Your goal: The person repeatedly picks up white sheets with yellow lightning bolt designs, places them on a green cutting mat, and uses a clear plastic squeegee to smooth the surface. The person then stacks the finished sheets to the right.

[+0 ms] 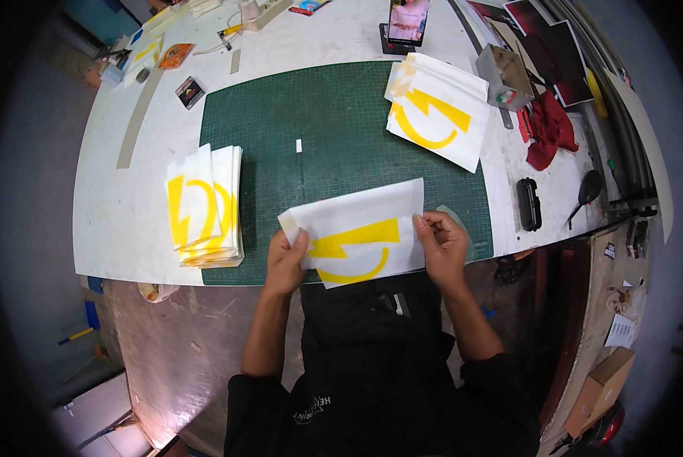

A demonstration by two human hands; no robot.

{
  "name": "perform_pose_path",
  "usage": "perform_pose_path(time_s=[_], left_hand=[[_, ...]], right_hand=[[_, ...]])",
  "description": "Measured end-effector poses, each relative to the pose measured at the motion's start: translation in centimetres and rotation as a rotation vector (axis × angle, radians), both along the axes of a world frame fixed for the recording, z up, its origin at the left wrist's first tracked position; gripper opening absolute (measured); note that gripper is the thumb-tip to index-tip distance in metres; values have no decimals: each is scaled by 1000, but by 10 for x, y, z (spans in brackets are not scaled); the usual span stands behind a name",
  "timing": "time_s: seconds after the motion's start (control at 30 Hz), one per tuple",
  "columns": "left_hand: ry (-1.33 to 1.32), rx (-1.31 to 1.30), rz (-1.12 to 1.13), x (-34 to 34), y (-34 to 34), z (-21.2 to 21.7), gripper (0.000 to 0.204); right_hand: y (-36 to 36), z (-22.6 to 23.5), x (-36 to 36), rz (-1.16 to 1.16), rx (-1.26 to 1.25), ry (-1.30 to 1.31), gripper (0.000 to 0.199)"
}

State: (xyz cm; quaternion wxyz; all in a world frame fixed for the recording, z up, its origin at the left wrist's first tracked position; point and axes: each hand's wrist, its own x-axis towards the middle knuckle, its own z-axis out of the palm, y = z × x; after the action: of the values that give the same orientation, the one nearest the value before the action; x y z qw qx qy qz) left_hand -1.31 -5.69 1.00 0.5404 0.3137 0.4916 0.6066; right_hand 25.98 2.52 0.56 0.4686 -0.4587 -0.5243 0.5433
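Note:
Between my hands is a white sheet (356, 199) with a yellow printed shape, held just over the near edge of a green cutting mat (334, 122). My left hand (286, 263) pinches its left edge, thumb on top. At the opposite edge my right hand (442, 244) grips the sheet, thumb in front and fingers behind. To the left, a stack of similar yellow-and-white sheets (204, 206) overlaps the mat's edge. Another such stack (439, 107) lies fanned out at the mat's far right.
At the back stands a phone (408, 19) on a stand. On the right are a grey box (505, 76), a red cloth (548, 129), a black case (529, 204) and a black spoon-shaped tool (587, 190). A small dark box (190, 93) sits left of the mat.

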Motion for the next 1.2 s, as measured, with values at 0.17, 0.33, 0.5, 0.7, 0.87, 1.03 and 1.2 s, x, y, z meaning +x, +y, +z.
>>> perform_pose_path(time_s=[0.17,0.33,0.5,0.7,0.87,1.03,1.2], left_hand=[[-73,-1,21,-4,-3,-22,31],[296,-45,-71,-16,0,-19,27],[266,13,-96,-4,13,-6,27],[741,137,461,9,4,-6,36],[125,-40,38,2,-9,1,25],[-7,-248,-231,-6,18,0,41],[-259,-119,-230,-14,29,-1,59]], right_hand=[[-2,5,-4,-67,-79,84,13],[-3,22,22,7,-40,112,13],[20,27,33,503,-329,243,28],[27,5,26,603,-468,403,40],[29,8,12,501,-610,296,37],[39,4,3,450,-760,277,40],[41,-8,24,622,-407,498,40]])
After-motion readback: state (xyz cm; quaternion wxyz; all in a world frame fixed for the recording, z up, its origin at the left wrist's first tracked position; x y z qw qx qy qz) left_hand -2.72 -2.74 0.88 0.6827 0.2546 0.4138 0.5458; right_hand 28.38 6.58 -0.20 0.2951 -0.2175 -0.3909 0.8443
